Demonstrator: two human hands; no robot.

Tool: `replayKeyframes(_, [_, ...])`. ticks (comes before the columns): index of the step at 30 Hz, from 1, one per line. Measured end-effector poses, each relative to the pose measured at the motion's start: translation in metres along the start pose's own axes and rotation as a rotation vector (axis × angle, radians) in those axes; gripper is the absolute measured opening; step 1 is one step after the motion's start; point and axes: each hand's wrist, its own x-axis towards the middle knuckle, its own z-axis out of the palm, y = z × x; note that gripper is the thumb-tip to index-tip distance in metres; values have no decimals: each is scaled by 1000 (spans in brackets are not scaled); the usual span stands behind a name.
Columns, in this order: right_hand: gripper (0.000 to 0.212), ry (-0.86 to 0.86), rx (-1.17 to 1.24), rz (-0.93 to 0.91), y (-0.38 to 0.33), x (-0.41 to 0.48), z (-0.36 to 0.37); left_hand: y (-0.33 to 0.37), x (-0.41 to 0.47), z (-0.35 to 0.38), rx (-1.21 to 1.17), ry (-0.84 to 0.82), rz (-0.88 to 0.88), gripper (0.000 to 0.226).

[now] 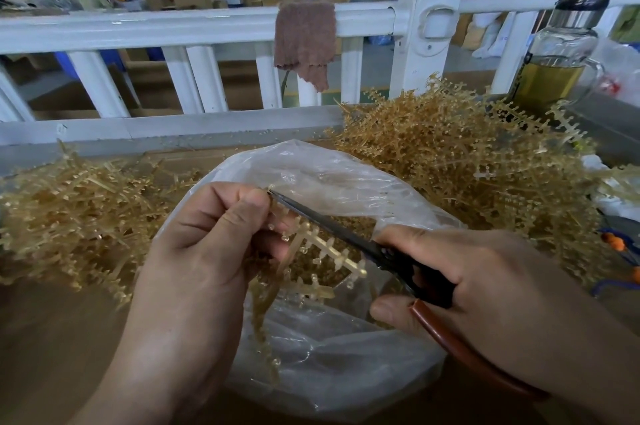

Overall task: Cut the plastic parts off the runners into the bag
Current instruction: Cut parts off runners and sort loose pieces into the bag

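Left hand [201, 251] pinches a runner [329, 250]; right hand [485, 279] grips scissors [332, 226] over the bag [346, 175].

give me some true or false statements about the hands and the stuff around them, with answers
1. The left hand holds a runner over the open bag. True.
2. The right hand is empty. False: it grips the scissors, whose blades reach towards the runner.
3. A cloth hangs over the white railing. True.
4. The bottle at the right lies on its side. False: it stands upright, with yellowish liquid in it.
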Motion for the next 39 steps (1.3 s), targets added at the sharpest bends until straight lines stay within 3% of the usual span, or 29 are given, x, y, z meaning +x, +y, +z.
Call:
replayKeyframes(23, [58, 63, 34, -53, -1, -1, 1, -3, -1, 3, -39, -54, -21, 18])
replayKeyframes(30, [69, 26, 64, -67, 1, -3, 0, -2, -3, 3, -36, -45, -46, 14])
replayKeyframes(39, [60, 40, 84, -68, 6, 1, 6, -1, -3, 4, 3, -29, -54, 15])
